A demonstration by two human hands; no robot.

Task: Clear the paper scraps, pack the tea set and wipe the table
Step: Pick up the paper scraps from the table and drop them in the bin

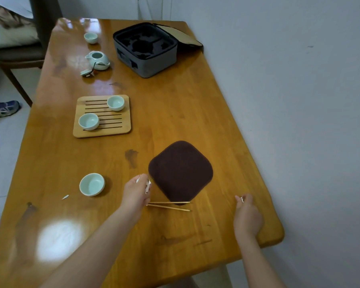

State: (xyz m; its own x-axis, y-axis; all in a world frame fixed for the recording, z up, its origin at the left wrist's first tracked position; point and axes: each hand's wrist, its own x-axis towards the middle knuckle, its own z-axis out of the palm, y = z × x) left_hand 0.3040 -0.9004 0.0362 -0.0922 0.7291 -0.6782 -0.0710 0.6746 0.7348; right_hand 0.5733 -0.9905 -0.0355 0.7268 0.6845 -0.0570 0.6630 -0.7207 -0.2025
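Gripping paper scraps [147, 185], both hands

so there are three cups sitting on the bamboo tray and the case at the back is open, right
Not quite. The head view shows two cups on the bamboo tray: one at its far right corner, one at its near left. A third cup stands on the table near the left hand, a fourth at the far end. The case at the back is open.

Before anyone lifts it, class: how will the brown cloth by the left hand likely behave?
The brown cloth looks thick and soft, so it would probably droop when lifted by one corner. It lies flat, unlikely to roll. Its edge rests on the bamboo tongs, which may shift with it.
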